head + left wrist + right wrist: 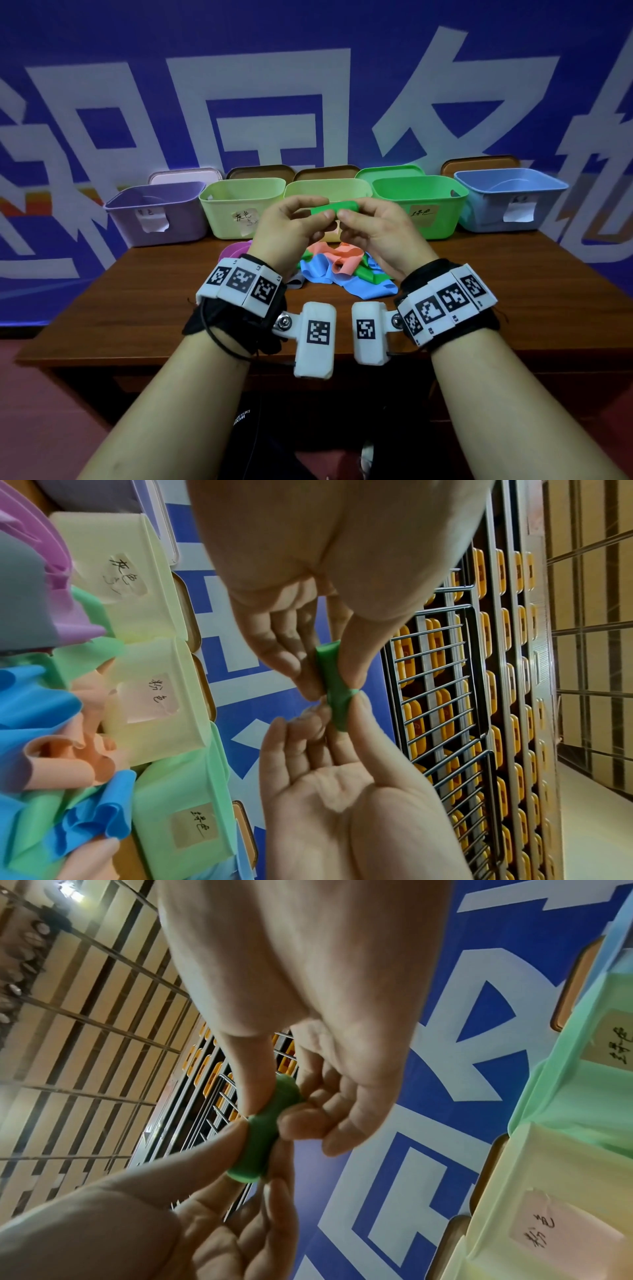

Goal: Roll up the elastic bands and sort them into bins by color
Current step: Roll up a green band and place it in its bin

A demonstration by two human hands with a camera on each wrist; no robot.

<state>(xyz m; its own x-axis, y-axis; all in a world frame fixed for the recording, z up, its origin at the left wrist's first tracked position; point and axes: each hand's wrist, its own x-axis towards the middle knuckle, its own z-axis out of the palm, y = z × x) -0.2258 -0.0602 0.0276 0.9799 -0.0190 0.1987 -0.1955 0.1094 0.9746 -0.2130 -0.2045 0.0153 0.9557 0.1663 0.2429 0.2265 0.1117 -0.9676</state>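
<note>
A green elastic band, rolled into a short tube [334, 208], is held up in front of the bins. My left hand [320, 209] pinches its left end between thumb and fingers, and my right hand [352, 210] pinches the right end. The left wrist view shows the roll [334, 677] in my left hand [330, 684], with my right hand [337, 712] at its lower end. The right wrist view shows the roll [263, 1137] between my right hand [270, 1112] and left hand [260, 1150]. A loose pile of orange, blue, green and purple bands [342, 270] lies on the table below.
Five labelled bins line the back of the wooden table [137, 308]: purple [157, 212], light green [239, 205], pale yellow [325, 190], green [418, 202] and blue [510, 195]. Lids lean behind them against a blue wall banner. The band pile [51, 750] lies just before the bins.
</note>
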